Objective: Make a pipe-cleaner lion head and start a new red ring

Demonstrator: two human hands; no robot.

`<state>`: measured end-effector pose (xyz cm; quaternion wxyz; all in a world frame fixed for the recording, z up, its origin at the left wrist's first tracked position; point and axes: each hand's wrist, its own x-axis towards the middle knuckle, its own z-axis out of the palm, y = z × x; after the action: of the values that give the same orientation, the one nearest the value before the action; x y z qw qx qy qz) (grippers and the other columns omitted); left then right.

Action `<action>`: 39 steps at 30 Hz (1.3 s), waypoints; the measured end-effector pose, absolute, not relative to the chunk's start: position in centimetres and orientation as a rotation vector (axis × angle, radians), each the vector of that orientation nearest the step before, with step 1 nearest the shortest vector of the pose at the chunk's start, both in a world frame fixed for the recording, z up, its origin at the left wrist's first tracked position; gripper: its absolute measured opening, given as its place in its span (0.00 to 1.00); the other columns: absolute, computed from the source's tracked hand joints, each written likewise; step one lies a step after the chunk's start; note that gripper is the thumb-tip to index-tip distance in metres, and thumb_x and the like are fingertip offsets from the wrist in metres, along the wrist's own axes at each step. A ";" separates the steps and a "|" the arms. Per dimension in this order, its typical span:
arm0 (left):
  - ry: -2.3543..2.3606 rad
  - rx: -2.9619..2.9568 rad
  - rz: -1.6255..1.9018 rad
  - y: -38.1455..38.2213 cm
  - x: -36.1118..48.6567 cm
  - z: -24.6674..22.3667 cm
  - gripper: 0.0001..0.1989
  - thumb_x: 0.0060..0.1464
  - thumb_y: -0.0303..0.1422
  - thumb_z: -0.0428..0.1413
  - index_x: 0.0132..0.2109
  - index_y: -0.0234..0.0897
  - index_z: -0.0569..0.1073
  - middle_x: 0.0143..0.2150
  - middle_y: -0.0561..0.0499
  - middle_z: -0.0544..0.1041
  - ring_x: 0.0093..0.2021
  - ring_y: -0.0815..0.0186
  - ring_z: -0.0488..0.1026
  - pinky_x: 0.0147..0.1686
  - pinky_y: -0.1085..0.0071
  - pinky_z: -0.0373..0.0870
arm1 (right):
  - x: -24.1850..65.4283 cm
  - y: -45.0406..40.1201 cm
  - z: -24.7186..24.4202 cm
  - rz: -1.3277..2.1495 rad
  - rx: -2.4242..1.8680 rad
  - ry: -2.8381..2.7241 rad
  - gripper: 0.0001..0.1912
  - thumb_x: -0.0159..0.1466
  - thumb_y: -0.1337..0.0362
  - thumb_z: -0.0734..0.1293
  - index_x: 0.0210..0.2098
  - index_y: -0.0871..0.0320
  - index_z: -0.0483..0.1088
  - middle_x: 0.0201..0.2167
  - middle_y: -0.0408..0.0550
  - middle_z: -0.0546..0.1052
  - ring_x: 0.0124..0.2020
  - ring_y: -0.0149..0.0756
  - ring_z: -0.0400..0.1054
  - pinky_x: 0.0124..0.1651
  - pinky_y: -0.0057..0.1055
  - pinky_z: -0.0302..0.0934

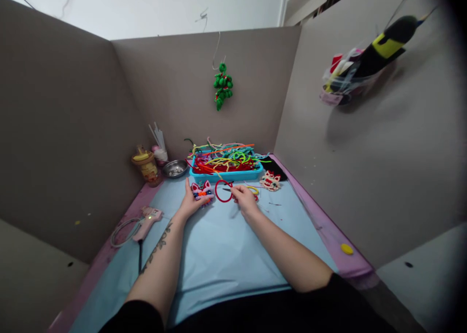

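My left hand [190, 201] is wrapped round the side of a small pink, orange and blue pipe-cleaner figure [204, 194] with pointed ears, its thumb across the front. To the right, my right hand [245, 199] has its fingers pressed together on a red loop [216, 191], which looks like a bent pipe cleaner. Scissors with yellow handles [253, 190] lie just behind my right hand; a dark blade tip shows inside the loop. A cream and red figure [270, 181] rests further right on the light blue cloth [211, 255].
A blue tray [226, 176] of colourful pipe cleaners stands at the back. Left of it are a metal bowl [175, 168] and a brown cup [148, 166]. A pink glue gun [146, 223] with its cord lies left. A yellow disc [347, 249] is at the right edge.
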<state>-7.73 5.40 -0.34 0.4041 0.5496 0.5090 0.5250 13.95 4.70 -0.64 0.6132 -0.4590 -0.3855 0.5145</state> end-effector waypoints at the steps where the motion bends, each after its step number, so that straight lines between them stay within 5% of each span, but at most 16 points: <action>1: 1.274 1.382 1.339 5.4 -8.0 -0.2 0.54 0.36 0.27 0.66 0.66 0.39 0.45 0.53 0.44 0.69 0.56 0.57 0.66 0.59 0.60 0.57 | 13.9 4.8 -0.8 1.231 -1.055 -0.837 0.11 0.46 0.59 0.71 0.22 0.58 0.67 0.15 0.37 0.67 0.19 0.27 0.59 0.22 0.24 0.53; 5: 1.457 1.355 1.390 5.7 -9.6 0.2 0.44 0.42 0.31 0.63 0.65 0.40 0.51 0.55 0.39 0.68 0.58 0.53 0.65 0.56 0.57 0.60 | 13.8 4.7 -0.7 1.452 -0.980 -0.743 0.12 0.44 0.59 0.73 0.23 0.58 0.68 0.20 0.43 0.73 0.24 0.32 0.68 0.25 0.26 0.58; 14: 1.847 1.605 1.056 5.2 -10.2 -0.3 0.41 0.42 0.33 0.62 0.62 0.32 0.57 0.43 0.39 0.76 0.37 0.58 0.74 0.40 0.64 0.67 | 11.9 4.6 -1.6 1.790 -0.752 -0.735 0.12 0.45 0.64 0.75 0.26 0.58 0.70 0.27 0.45 0.77 0.32 0.32 0.72 0.37 0.28 0.63; 20: 1.847 1.640 1.060 5.2 -10.0 -0.4 0.38 0.43 0.35 0.62 0.61 0.32 0.59 0.46 0.39 0.75 0.42 0.56 0.73 0.41 0.65 0.67 | 11.4 4.5 -1.8 1.757 -0.789 -0.848 0.13 0.43 0.62 0.75 0.24 0.58 0.69 0.26 0.45 0.76 0.30 0.32 0.70 0.32 0.27 0.61; 24: 1.829 1.687 1.197 5.1 -9.8 0.2 0.30 0.44 0.33 0.60 0.57 0.33 0.65 0.48 0.38 0.73 0.46 0.53 0.71 0.46 0.60 0.66 | 11.5 4.4 -1.6 1.566 -0.885 -1.079 0.12 0.46 0.59 0.73 0.22 0.58 0.67 0.23 0.44 0.74 0.26 0.32 0.67 0.30 0.27 0.58; 29: 1.587 1.603 1.459 4.1 -8.2 1.8 0.16 0.50 0.39 0.55 0.44 0.35 0.74 0.38 0.44 0.76 0.39 0.58 0.73 0.42 0.63 0.68 | 12.1 3.9 -1.1 0.974 -1.021 -1.431 0.08 0.53 0.61 0.66 0.21 0.58 0.66 0.31 0.48 0.75 0.38 0.38 0.67 0.40 0.33 0.60; 33: 1.213 1.603 1.323 2.3 -6.0 2.8 0.15 0.50 0.41 0.55 0.41 0.36 0.77 0.37 0.46 0.78 0.36 0.60 0.74 0.39 0.65 0.70 | 12.7 2.9 -0.4 0.533 -1.070 -1.746 0.05 0.58 0.65 0.63 0.27 0.57 0.69 0.27 0.44 0.72 0.31 0.35 0.66 0.36 0.30 0.57; 39: 1.209 1.906 1.239 1.0 -4.1 2.2 0.10 0.48 0.37 0.59 0.38 0.41 0.79 0.39 0.46 0.79 0.39 0.57 0.74 0.46 0.61 0.67 | 12.9 1.8 0.2 0.327 -1.059 -1.948 0.06 0.62 0.65 0.62 0.33 0.55 0.70 0.27 0.43 0.75 0.28 0.34 0.66 0.34 0.27 0.56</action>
<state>-4.06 0.96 2.25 0.2798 0.7108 0.4507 0.4619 12.93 1.83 0.19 0.4349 -0.4255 -0.7826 0.1313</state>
